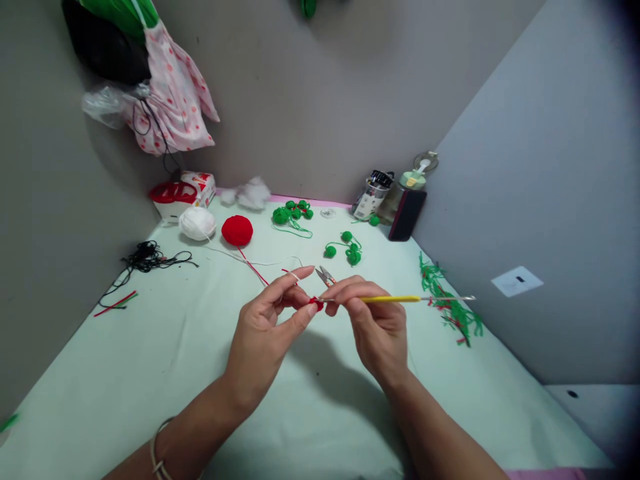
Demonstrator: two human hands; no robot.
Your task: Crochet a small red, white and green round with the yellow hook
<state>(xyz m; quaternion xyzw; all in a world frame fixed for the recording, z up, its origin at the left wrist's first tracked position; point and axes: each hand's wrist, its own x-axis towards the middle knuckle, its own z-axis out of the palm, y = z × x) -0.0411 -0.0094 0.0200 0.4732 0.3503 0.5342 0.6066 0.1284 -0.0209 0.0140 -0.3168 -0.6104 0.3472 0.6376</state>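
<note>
Work surface: pale green table cover (200, 393), spanning the lower frame.
Hanging container: pink dotted cloth bag (175, 87), upper left, suspended against the wall; contents hidden.
Left hand: (270, 330) centre of frame; thumb and fingers pinch the red crochet piece (316, 305) at its left side.
Right hand: (377, 323) right of centre; fingers closed around the yellow-handled crochet hook (395, 300).
Scrap pile: green and red yarn offcuts (450, 303), right side of frame, lying loose on the cover.
Bottle: lidded bottle (393, 205), upper right, upright behind the phone; contents cannot be determined.
Pen container: printed pen holder (369, 201), upper right, just left of the bottle; a bundle of black-topped pens stands inside.
Phone: dark phone (408, 215), upper right, propped upright in front of the bottle.
Yarn supply: white yarn ball (197, 223) and smaller red yarn ball (237, 231), left of centre, near each other; the red strand runs toward the left hand.
Hook position: roughly horizontal; left tip at the red crochet piece, bare metal end pointing right.
Cutting tool: thread snips (327, 276), centre, just beyond the fingertips, blades apart.
Workpiece: red crochet piece, between the two hands, centre of frame.
</note>
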